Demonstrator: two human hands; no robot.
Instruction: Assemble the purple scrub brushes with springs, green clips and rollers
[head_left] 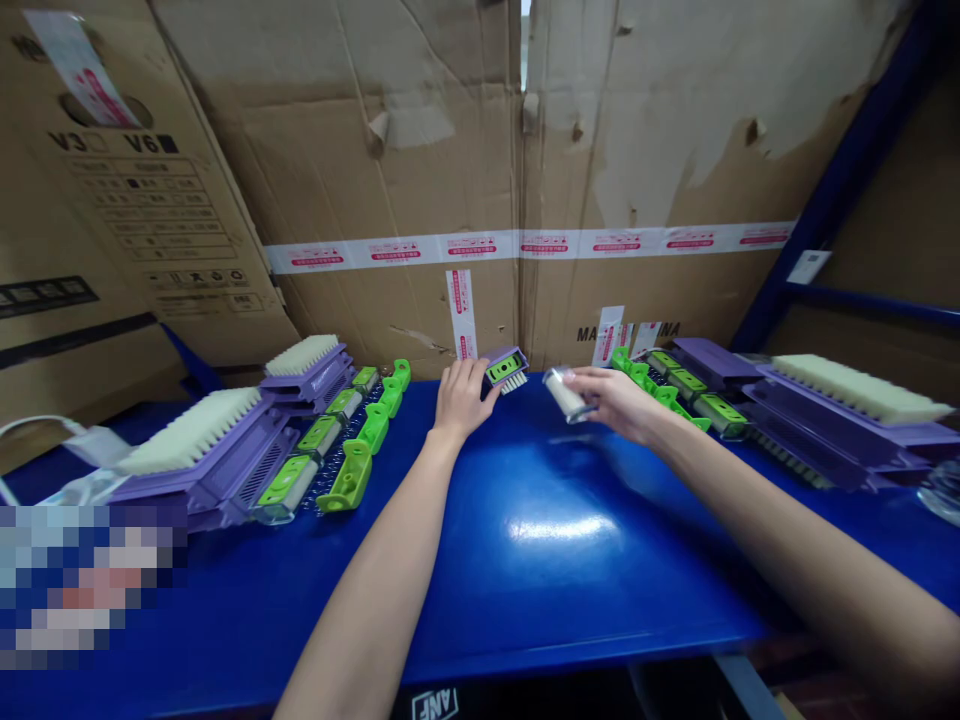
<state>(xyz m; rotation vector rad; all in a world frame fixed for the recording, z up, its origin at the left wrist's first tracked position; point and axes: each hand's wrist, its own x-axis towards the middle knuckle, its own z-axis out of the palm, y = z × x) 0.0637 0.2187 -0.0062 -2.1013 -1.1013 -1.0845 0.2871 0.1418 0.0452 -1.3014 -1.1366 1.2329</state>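
Note:
At the back of the blue table, my left hand grips a small purple brush with a green insert and white bristles facing down. A short gap to its right, my right hand pinches a clear plastic cover with a whitish inside, held tilted above the table. The two pieces are apart. Near my right forearm lie bright green plastic clips and green-topped clear pieces. A row of similar green clips stands left of my left hand.
Purple brush bodies with cream bristle blocks are stacked at left, beside green-topped clear pieces. More purple parts lie at right. Cardboard boxes wall the back. A blue metal post rises at right; a white charger lies at far left.

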